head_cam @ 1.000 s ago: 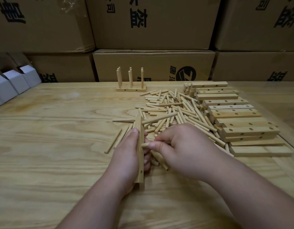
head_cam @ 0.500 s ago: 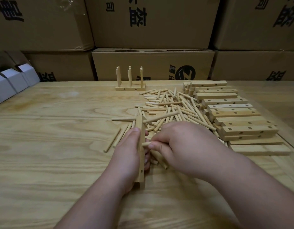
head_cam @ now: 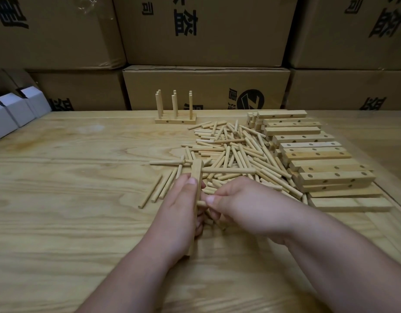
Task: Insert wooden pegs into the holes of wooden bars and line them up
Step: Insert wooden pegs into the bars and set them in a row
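At lower centre, the left hand (head_cam: 183, 208) clamps its grip round a pale drilled wooden bar (head_cam: 197, 177) stood on edge, likely to face its holes toward the right hand (head_cam: 244, 204), whose grip pinches a short round wooden peg (head_cam: 201, 203) against the bar's side.

Bare counter (head_cam: 71, 199) open across the left and near side. Loose pegs (head_cam: 231, 152) and stacked bars (head_cam: 312, 154) crowding the right; pegged bar (head_cam: 175, 120) upright ahead. Cardboard boxes (head_cam: 206, 89) walling the far edge
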Demonstrator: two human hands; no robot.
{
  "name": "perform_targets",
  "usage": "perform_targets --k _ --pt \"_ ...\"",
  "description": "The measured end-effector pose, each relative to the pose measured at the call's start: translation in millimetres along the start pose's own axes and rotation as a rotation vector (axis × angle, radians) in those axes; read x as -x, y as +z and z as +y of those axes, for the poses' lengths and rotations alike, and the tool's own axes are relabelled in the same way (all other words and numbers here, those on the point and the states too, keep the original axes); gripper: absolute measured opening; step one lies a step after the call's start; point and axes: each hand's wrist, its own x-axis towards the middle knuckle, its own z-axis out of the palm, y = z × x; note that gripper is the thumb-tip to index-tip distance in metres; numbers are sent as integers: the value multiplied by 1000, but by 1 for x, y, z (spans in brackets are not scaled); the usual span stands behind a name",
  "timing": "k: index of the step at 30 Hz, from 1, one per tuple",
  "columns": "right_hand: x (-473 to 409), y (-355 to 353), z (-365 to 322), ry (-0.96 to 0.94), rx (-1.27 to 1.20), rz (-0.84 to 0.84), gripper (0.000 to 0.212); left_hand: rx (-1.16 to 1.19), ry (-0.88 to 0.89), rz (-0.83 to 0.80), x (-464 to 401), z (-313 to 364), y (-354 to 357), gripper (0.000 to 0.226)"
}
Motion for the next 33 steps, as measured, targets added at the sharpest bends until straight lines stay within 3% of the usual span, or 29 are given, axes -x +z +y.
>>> perform_targets --k 8,10,16,19,22,25,29,33 --pt "0 -5 3 196 -357 -198 38 -9 36 -31 2 -1 -2 30" --pt "0 -6 1 159 -270 -126 40 75 1 -45 1 2 -3 29" --pt "3 -24 -2 -7 -10 321 49 378 -109 76 -4 4 -5 39" --pt "-1 -42 13 -2 280 477 30 562 -121 89 -7 8 -9 40" --pt "-6 -50 26 62 516 468 8 634 -88 120 -8 10 -11 41" --pt "-9 -48 34 102 642 376 22 634 -91 115 -8 9 -13 45" --pt "-10 -35 32 37 541 365 40 681 -108 49 -5 10 -16 44" --pt "-13 -25 32 42 620 298 33 659 -112 47 -4 10 -14 35"
